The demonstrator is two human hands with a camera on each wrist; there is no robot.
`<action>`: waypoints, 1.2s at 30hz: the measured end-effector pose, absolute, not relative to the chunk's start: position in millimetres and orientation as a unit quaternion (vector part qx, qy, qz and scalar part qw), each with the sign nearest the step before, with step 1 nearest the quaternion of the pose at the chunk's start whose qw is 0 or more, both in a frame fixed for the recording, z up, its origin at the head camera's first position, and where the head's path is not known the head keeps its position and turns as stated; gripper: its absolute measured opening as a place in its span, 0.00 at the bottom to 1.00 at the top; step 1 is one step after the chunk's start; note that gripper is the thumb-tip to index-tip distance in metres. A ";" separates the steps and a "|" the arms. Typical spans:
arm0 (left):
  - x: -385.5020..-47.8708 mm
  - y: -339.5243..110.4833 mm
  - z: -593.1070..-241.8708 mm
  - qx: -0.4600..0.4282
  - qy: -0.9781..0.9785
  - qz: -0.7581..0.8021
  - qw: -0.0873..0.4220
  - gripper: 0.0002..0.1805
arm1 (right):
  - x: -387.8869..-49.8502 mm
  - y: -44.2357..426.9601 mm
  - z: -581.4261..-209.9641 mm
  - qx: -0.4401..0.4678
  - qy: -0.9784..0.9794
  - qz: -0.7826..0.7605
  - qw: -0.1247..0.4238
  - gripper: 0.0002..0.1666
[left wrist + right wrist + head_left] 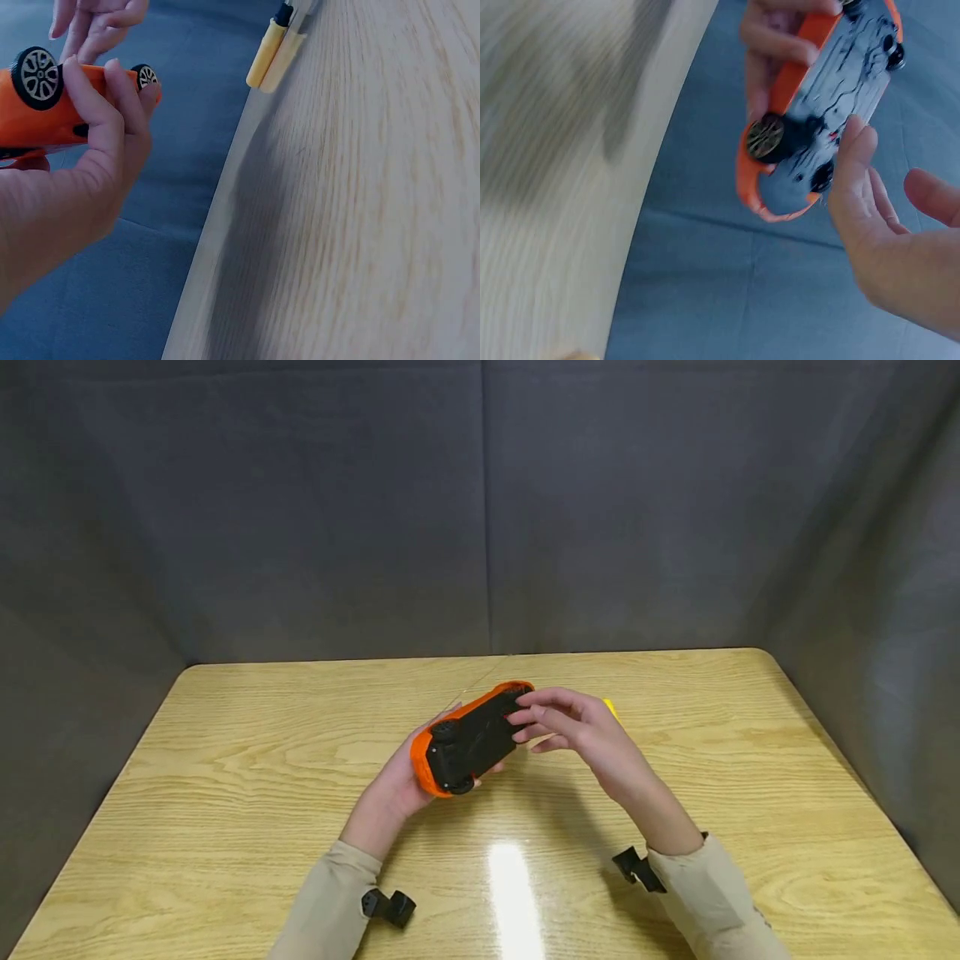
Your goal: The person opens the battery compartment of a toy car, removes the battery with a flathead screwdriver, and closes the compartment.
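Note:
An orange toy car [480, 739] is held above the table, its black underside turned up toward the head camera. My left hand [401, 781] grips the car by its sides; in the left wrist view curled fingers [112, 112] lie over its flank between two wheels. My right hand [585, 731] is at the car's far end, fingers loosely bent and spread over the underside. In the right wrist view one fingertip [861, 135] overlaps the underside near a small red spot; whether it touches cannot be told.
A screwdriver with a yellow handle [268, 56] lies on the wooden table [225, 793]; in the head view only a yellow bit [611, 707] shows behind my right hand. Dark grey cloth [337, 527] hangs behind the table and at both sides.

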State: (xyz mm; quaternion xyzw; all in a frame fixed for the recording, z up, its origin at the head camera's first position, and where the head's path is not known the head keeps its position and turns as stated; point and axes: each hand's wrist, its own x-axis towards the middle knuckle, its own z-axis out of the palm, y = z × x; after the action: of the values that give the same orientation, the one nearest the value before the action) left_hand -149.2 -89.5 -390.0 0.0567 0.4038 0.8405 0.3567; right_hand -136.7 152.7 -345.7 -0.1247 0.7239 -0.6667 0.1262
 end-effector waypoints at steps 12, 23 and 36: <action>-152.6 -93.4 -391.2 0.072 0.377 0.851 0.359 0.20 | -144.7 150.6 -349.7 -0.148 0.743 -0.639 0.132 0.17; -155.2 -87.1 -391.5 0.071 0.436 0.839 0.318 0.27 | -148.4 157.8 -347.6 -0.155 0.743 -0.636 0.139 0.16; -160.4 -85.9 -380.0 0.061 0.366 0.859 0.353 0.46 | -152.5 165.3 -342.7 -0.137 0.754 -0.631 0.119 0.15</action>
State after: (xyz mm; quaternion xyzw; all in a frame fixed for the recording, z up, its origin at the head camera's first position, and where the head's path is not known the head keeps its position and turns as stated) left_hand -160.4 -85.9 -380.0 0.0605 0.3662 0.8588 0.3531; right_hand -152.5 165.3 -342.7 -0.1373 0.7539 -0.6315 0.1186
